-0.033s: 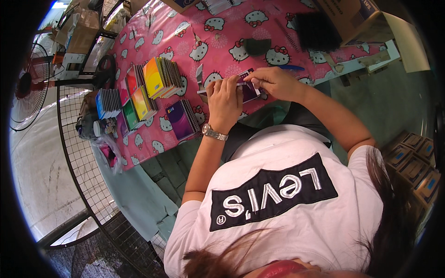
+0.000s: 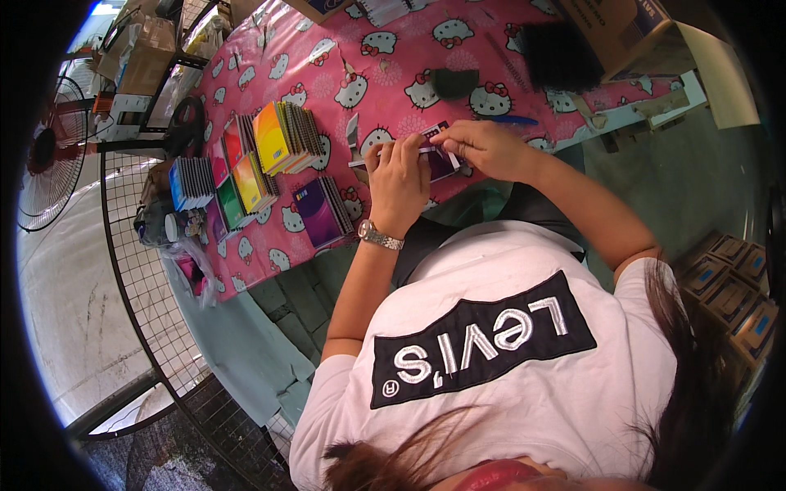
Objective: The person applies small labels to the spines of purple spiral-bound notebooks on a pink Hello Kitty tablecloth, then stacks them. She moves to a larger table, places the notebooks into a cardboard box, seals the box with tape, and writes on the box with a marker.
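A small purple box with white edges [image 2: 443,166] lies at the table's near edge, partly covered by my hands. My left hand [image 2: 399,176], with a metal watch on its wrist, has its fingers bent over the left part of the box. At the right end, my right hand [image 2: 485,147] pinches the box's upper edge between thumb and fingers. A pale upright flap stands just left of my left hand. Nearest on the left is a stack of purple spiral notebooks [image 2: 313,208].
Stacks of yellow notebooks [image 2: 274,139], green notebooks [image 2: 230,199] and blue notebooks [image 2: 187,182] stand on the pink patterned tablecloth [image 2: 344,61]. A dark curved piece [image 2: 455,83] and a blue pen-like object [image 2: 514,119] lie beyond my hands. A large carton [image 2: 618,37] sits far right; a fan [image 2: 54,151] stands left.
My right hand's fingers have shifted very slightly on the box. Everything else looks the same.
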Demonstrator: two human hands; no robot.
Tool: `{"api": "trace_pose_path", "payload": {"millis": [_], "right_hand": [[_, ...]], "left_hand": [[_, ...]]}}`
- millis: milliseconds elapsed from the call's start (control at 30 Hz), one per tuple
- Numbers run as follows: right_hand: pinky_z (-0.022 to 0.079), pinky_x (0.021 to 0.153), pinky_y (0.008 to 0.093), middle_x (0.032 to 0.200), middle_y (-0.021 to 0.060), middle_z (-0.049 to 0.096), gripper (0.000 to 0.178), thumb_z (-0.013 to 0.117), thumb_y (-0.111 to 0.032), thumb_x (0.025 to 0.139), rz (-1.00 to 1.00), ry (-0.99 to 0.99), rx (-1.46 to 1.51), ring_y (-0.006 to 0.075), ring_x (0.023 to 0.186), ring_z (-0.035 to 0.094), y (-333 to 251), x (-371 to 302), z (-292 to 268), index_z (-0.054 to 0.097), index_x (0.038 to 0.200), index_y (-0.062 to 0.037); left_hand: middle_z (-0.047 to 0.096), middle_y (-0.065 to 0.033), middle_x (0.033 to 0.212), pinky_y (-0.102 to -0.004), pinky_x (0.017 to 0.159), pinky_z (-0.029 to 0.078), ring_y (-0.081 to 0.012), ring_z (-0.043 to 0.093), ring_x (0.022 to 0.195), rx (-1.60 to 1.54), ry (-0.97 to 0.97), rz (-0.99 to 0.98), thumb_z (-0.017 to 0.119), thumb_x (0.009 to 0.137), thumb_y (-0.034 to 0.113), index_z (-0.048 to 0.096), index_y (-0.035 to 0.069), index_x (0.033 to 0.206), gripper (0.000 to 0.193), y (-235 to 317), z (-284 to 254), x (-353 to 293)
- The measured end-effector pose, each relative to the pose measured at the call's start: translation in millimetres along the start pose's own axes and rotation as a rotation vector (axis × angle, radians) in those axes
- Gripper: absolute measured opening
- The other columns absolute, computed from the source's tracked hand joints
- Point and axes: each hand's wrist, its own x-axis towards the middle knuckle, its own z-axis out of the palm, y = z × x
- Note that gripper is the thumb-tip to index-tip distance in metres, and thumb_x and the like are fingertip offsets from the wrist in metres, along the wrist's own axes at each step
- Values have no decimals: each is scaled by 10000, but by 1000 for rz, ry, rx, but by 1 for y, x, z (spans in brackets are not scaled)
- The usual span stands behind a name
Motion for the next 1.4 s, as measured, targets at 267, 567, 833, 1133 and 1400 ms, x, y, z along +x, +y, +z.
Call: {"api": "trace_pose_path", "payload": {"millis": [267, 567, 833, 1133, 1400], "right_hand": [[513, 700, 414, 832, 193, 646, 277, 562, -178, 940, -26, 88, -158, 364, 807, 641, -31, -4, -1, 542, 1178, -36], [489, 892, 453, 1184, 207, 591, 540, 611, -442, 884, 413, 389, -885, 276, 1089, 598, 65, 77, 3, 553, 1223, -27], [458, 883, 323, 1196, 109, 542, 456, 718, -354, 796, 52, -438, 411, 203, 1093, 537, 15, 54, -30, 663, 1120, -39], [432, 871, 288, 1090, 45, 532, 416, 750, -315, 746, 188, -409, 227, 160, 1002, 532, -13, 32, -41, 699, 1046, -32], [417, 894, 299, 1080, 43, 540, 447, 760, -308, 711, 199, -368, 410, 155, 1016, 527, -3, 41, -36, 666, 1058, -42]], "left_hand": [[612, -58, 1016, -488, 1006, 299, -236, 572, 1002, 76, -17, 19, 615, 850, 174, 548, 100, 1066, 238, 4, 0, -5], [612, -48, 1063, -552, 1082, 232, -245, 549, 1085, -21, -29, -1, 644, 859, 227, 582, 115, 1048, 228, -5, 8, -15], [574, -69, 1046, -486, 943, 329, -298, 489, 1063, 28, 121, -118, 758, 762, 247, 612, 125, 1038, 334, -17, 10, -33], [576, -59, 1040, -433, 888, 341, -279, 499, 1022, -39, 101, -58, 781, 719, 248, 632, 122, 1008, 349, -6, 10, -19], [560, -68, 1027, -451, 896, 329, -288, 492, 1032, -87, 93, -74, 778, 696, 276, 613, 123, 1010, 386, -10, 9, -18]]}}
